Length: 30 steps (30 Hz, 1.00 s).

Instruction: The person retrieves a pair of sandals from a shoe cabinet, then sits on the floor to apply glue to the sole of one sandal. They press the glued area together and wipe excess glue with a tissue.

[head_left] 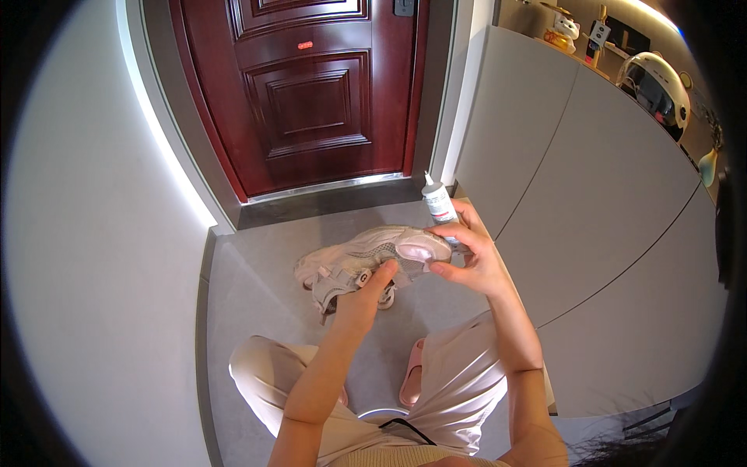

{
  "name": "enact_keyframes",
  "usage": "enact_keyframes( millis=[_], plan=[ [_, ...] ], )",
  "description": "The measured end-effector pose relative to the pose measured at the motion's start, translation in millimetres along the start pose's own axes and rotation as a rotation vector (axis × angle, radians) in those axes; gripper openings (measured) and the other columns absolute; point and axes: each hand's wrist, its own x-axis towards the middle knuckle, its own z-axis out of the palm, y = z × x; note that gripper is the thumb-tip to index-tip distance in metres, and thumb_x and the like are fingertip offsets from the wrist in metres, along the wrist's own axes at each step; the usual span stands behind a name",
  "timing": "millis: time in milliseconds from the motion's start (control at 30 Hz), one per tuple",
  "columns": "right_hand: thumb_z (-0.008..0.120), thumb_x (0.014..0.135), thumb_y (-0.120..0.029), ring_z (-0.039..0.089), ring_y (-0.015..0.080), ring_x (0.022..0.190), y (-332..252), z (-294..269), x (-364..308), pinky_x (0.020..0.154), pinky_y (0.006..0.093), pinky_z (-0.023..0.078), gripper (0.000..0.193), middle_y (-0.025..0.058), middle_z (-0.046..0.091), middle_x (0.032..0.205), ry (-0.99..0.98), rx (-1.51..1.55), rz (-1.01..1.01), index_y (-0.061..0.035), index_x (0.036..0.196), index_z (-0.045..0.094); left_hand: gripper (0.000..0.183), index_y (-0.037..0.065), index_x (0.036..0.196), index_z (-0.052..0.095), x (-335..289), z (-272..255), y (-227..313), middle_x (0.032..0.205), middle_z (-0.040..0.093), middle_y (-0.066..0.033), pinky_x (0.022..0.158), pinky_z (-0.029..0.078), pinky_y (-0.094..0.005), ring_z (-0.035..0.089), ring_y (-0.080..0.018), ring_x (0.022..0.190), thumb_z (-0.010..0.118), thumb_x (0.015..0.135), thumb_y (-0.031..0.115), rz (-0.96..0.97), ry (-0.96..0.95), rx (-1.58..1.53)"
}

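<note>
A beige and grey sneaker (pixel 350 253) is held on its side above the floor, one end toward each side. My left hand (pixel 367 294) is closed around its middle, with the thumb along the near side. At the shoe's right end, my right hand (pixel 481 253) has its thumb and forefinger against the glossy pale pink patch (pixel 422 247). The same hand holds a white squeeze bottle (pixel 440 204), its narrow nozzle pointing up; the hand hides the bottle's lower part. A small rounded piece (pixel 387 298) shows below the shoe; I cannot tell what it belongs to.
Beyond the grey floor (pixel 257 272) stands a dark red door (pixel 311 109). A grey cabinet (pixel 591 202) lines the right side, with a white helmet (pixel 657 89) and a cat figurine (pixel 562 33) on top. A pale wall (pixel 101 233) bounds the left. Pink slippers (pixel 412 372) are on my feet.
</note>
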Motion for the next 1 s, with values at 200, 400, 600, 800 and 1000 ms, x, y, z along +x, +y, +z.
enact_keyframes(
  millis=[200, 400, 600, 800, 1000],
  plan=[
    [0.084, 0.066, -0.007, 0.045, 0.029, 0.126, -1.2, 0.1, 2.9, 0.103, 0.041, 0.039, 0.05, 0.0136, 0.042, 0.136, -0.03, -0.043, 0.015, -0.0057, 0.113, 0.067, 0.029, 0.003, 0.109, 0.064, -10.0, 19.4, 9.8, 0.103, 0.065, -0.0011, 0.081, 0.047, -0.0241, 0.059, -0.0092, 0.092, 0.075, 0.084, 0.014, -0.009, 0.03, 0.029],
    [0.085, 0.064, -0.009, 0.044, 0.0285, 0.125, -3.3, 6.6, 2.7, 0.102, 0.0413, 0.038, 0.051, 0.0137, 0.044, 0.137, -0.016, -0.027, 0.018, -0.0053, 0.112, 0.068, 0.031, 0.004, 0.111, 0.062, -2.8, 27.0, -0.3, 0.105, 0.064, -0.0016, 0.08, 0.048, -0.0242, 0.059, -0.0097, 0.093, 0.075, 0.083, 0.01, -0.053, 0.14, -0.156],
    [0.085, 0.065, -0.01, 0.043, 0.0281, 0.126, -3.5, 12.1, 1.2, 0.103, 0.0415, 0.036, 0.05, 0.0135, 0.044, 0.136, -0.01, 0.016, 0.061, -0.0047, 0.112, 0.068, 0.029, 0.004, 0.11, 0.062, -4.1, 26.8, -1.7, 0.105, 0.064, -0.002, 0.079, 0.048, -0.0243, 0.059, -0.0098, 0.092, 0.074, 0.084, 0.007, 0.017, 0.19, -0.1],
    [0.074, 0.082, -0.017, 0.047, 0.0265, 0.122, 0.1, 6.7, 0.2, 0.099, 0.0383, 0.041, 0.031, 0.0134, 0.043, 0.134, -0.026, 0.079, 0.097, -0.0035, 0.109, 0.068, 0.029, 0.003, 0.11, 0.063, -6.5, 27.4, 5.3, 0.102, 0.064, -0.0018, 0.078, 0.048, -0.0246, 0.06, -0.0096, 0.09, 0.073, 0.084, 0.007, -0.012, 0.149, -0.085],
    [0.068, 0.089, -0.02, 0.048, 0.0252, 0.12, -9.2, 1.9, 4.1, 0.098, 0.0382, 0.041, 0.022, 0.0135, 0.047, 0.13, 0.01, 0.117, 0.198, -0.0027, 0.102, 0.069, 0.033, 0.002, 0.12, 0.059, -7.2, 16.0, 3.5, 0.112, 0.064, -0.0054, 0.089, 0.048, -0.0291, 0.06, -0.0149, 0.102, 0.066, 0.089, 0.009, -0.148, -0.002, -0.086]
  ],
)
